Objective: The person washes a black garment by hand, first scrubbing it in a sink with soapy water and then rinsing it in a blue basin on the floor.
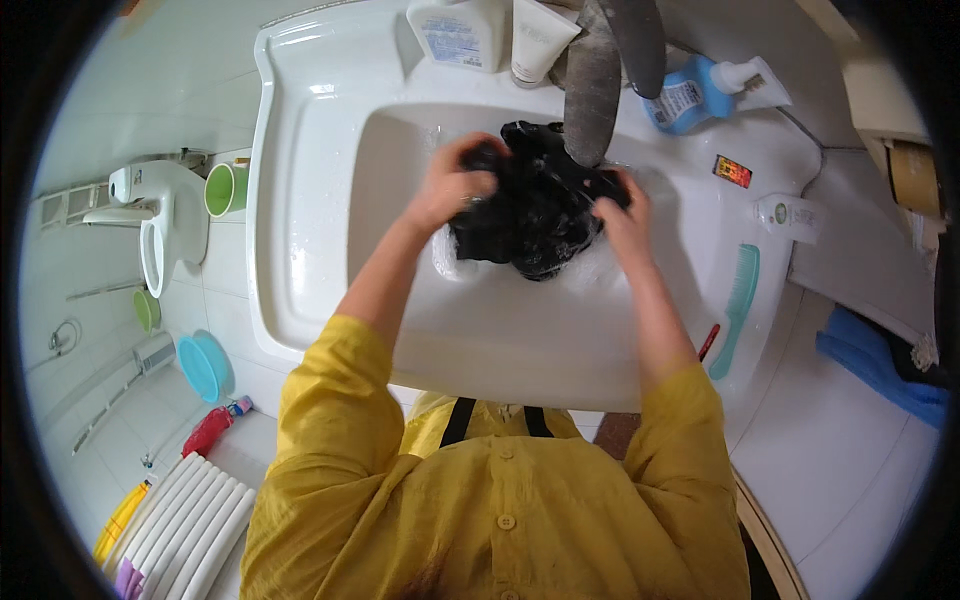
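A wet black garment (532, 202) is bunched up in the basin of a white ceramic sink (480, 322). My left hand (459, 181) grips its left side, slightly blurred. On the right, my right hand (622, 217) has its fingers closed around another part of the cloth. White suds (450, 259) and water show around the garment's lower edge. Just above the cloth hangs the dark grey spout of a faucet (592, 97), which hides a little of it. Exactly what kind of garment it is cannot be made out.
Along the back rim stand a white bottle (457, 34), a white tube (541, 45) and a blue pump bottle (686, 97). A teal comb (739, 307), a red-handled item (709, 343) and a small box (732, 171) lie on the right ledge. A toilet (169, 217) is at left.
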Demonstrator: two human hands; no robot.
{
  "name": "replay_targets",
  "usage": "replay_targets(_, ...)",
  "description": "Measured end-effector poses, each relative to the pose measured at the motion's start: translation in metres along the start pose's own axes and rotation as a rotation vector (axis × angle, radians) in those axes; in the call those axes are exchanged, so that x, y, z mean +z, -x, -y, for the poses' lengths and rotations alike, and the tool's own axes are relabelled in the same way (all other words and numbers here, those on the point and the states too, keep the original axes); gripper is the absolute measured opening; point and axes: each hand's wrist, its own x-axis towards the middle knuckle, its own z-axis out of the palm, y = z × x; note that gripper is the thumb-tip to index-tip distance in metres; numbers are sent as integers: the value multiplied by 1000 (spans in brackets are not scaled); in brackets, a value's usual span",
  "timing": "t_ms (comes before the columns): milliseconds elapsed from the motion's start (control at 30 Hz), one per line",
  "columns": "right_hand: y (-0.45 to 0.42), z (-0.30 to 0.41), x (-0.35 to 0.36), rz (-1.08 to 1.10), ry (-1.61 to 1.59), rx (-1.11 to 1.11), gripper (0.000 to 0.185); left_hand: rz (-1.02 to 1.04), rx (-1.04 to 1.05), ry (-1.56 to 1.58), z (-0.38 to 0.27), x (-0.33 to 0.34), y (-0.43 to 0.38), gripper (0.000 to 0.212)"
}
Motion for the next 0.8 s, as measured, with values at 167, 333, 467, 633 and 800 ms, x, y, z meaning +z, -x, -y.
replay_targets(167,31,29,-38,162,-136,248,47,-89,-215,508,-28,-21,45,58)
replay_targets(333,25,5,29,295,1121,-290,81,138,59,-1451,-1,24,43,95)
replay_targets(467,28,-38,42,212,1086,-406,78,135,92,-1431,35,32,34,85)
replay_targets(633,1,-63,46,78,997,-360,58,85,-50,-1414,46,39,3,66)
replay_targets(800,-15,-89,43,237,1069,-60,64,-91,-7,-1379,68,44,-8,41)
